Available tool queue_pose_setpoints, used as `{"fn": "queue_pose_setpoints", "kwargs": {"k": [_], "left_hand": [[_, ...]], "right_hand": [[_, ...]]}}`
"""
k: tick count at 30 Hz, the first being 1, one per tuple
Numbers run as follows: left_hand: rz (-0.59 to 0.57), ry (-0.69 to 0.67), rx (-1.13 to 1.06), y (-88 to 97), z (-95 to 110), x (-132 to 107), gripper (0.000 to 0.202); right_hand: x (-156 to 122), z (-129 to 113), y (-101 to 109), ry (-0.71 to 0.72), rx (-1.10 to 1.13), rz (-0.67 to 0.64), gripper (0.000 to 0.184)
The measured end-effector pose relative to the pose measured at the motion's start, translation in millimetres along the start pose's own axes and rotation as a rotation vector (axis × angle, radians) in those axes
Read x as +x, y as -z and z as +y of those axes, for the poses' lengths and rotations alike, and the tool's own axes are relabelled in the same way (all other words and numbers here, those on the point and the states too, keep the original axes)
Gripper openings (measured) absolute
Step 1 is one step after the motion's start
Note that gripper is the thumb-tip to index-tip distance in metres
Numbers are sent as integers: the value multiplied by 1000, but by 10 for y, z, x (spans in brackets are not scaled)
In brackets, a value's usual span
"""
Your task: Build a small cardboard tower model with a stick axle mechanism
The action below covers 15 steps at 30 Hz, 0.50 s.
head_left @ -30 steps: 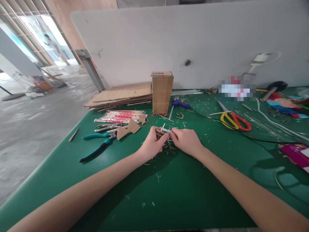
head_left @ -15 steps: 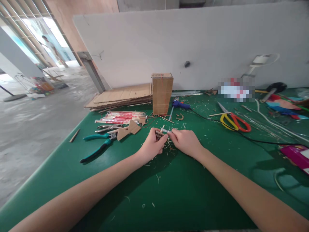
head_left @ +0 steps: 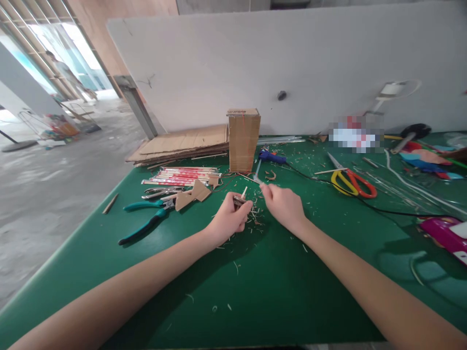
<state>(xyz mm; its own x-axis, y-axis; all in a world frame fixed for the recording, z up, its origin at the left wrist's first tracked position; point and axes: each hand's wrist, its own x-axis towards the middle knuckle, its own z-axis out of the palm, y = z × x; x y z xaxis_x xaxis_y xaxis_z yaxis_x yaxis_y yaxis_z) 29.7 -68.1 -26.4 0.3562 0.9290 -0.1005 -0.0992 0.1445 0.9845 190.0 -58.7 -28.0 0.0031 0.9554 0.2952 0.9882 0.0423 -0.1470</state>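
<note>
Pale wood, slim and narrowing toward its upper end, marks the working piece: a cream-coloured stick [head_left: 244,192] standing up out of the left hand [head_left: 230,218], just above the table. The left thumb and fingers pinch it together with a small brown, rough-edged piece [head_left: 238,200], mostly hidden by the grip. The right hand [head_left: 284,206], apart from the left, has thumb and forefinger pressed together on a thin, pale, blade-like strip [head_left: 257,180]; its exact nature is too small to tell. The step in hand appears to be paring the stick, the strip being clear of the wood between strokes. A further stroke would call for a steady left pinch and the edge laid flat on the wood, directed away from the left thumb.

Surrounding materials: fine, curled, whitish shavings [head_left: 254,212] strewn over a smooth green tabletop [head_left: 270,291]; an upright brown cardboard box [head_left: 244,143], taped and straight-sided; flat corrugated cardboard sheets [head_left: 186,141], stacked with ragged edges; angular cardboard offcuts [head_left: 200,190]; glossy red-and-clear wrapped sticks [head_left: 186,176] in parallel; splayed pliers with teal-and-black grips [head_left: 146,230]; and steel scissors with yellow and orange looped handles [head_left: 345,172].
</note>
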Motion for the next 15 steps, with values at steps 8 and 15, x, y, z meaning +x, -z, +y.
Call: {"fn": "queue_pose_setpoints", "kwargs": {"k": [8,15], "left_hand": [[-28,-60,-52,30,-4,-34,32],[-40,-27,-127,21,-4,-21,25]], "right_hand": [[-21,31,-5,86,39,44,51],[-59,15,4,298,18,5,48]]}}
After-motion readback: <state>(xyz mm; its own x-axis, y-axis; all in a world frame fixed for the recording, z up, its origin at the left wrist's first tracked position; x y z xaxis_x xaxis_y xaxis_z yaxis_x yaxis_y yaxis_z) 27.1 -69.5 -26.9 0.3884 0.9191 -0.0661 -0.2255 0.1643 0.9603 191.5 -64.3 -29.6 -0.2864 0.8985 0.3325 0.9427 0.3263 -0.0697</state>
